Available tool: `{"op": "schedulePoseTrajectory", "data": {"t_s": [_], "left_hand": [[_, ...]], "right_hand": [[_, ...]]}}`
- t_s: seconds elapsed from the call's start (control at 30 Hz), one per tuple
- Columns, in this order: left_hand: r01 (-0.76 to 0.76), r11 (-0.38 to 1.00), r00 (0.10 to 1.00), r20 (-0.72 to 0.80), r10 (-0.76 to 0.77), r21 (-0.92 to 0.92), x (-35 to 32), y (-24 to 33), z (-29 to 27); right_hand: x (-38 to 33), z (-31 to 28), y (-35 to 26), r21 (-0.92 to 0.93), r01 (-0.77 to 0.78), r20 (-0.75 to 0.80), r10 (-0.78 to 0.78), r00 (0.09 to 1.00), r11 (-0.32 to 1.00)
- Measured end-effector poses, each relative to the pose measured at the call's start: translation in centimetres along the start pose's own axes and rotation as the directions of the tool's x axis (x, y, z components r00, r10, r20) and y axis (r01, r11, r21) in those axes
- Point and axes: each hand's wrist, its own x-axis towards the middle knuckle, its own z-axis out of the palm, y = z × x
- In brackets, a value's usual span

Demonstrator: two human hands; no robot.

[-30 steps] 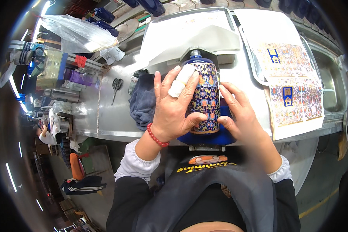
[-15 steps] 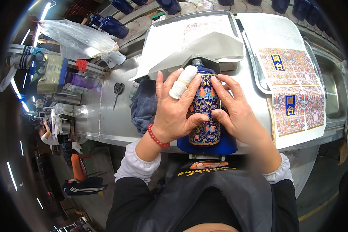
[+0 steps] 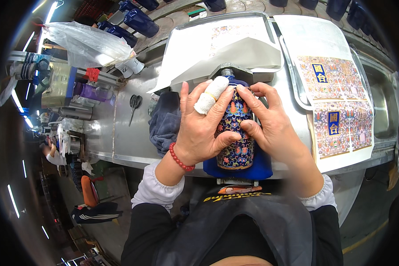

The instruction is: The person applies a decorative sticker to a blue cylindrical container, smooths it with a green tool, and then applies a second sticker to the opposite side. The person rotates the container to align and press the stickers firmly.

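Head view: blue bottle (image 3: 236, 133) with floral decal lying on its side in a blue cradle (image 3: 261, 166) at the near edge of the metal bench (image 3: 119, 133), neck pointing far. Left hand (image 3: 204, 124) pressed flat over the bottle's left flank, fingers spread and curled round it, thumb across the decal, one finger wrapped in white tape (image 3: 210, 95), red bead bracelet (image 3: 180, 160) at the wrist. Right hand (image 3: 268, 122) clasped on the right flank, fingertips pinching near the shoulder, thumb on the pattern. Just left of the bottle, a dark grey cloth (image 3: 164, 122); farther left, scissors (image 3: 134, 106). Beyond the neck, white paper sheets (image 3: 199, 48) in a metal tray (image 3: 235, 17). To the right, printed decal sheets (image 3: 337, 106) over a second tray. Far left, a clear plastic bag (image 3: 86, 42) and more dark blue bottles (image 3: 139, 22).
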Motion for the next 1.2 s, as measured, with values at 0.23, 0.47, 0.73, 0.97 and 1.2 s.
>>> {"op": "schedulePoseTrajectory", "data": {"t_s": [0.23, 0.47, 0.73, 0.97, 1.2], "left_hand": [[-0.021, 0.999, 0.999, 0.043, 0.023, -0.049, -0.7, 0.7, -1.1], [0.108, 0.994, 0.983, 0.151, -0.104, -0.015, -4.2, 5.1, -1.0], [0.042, 0.978, 0.997, -0.052, -0.054, -0.206, -6.8, 3.2, 1.6], [0.065, 0.997, 0.994, -0.089, -0.068, -0.037, -9.2, 4.3, 2.8], [0.06, 0.998, 0.995, -0.076, -0.061, -0.014, -9.9, 5.8, 2.6]], "right_hand": [[-0.5, -0.1, 0.4, 0.085, -0.044, -0.024, 0.046, 0.999, 0.995], [-1.8, -0.2, 0.8, 0.076, -0.037, 0.002, 0.037, 0.999, 0.996], [-4.1, -0.1, -0.2, 0.076, -0.042, 0.068, 0.037, 0.997, 0.996], [-6.9, 0.1, -1.0, 0.004, 0.056, 0.117, -0.056, 0.992, 0.998], [-7.7, 0.7, -1.0, -0.008, 0.05, 0.11, -0.049, 0.993, 0.999]]}}
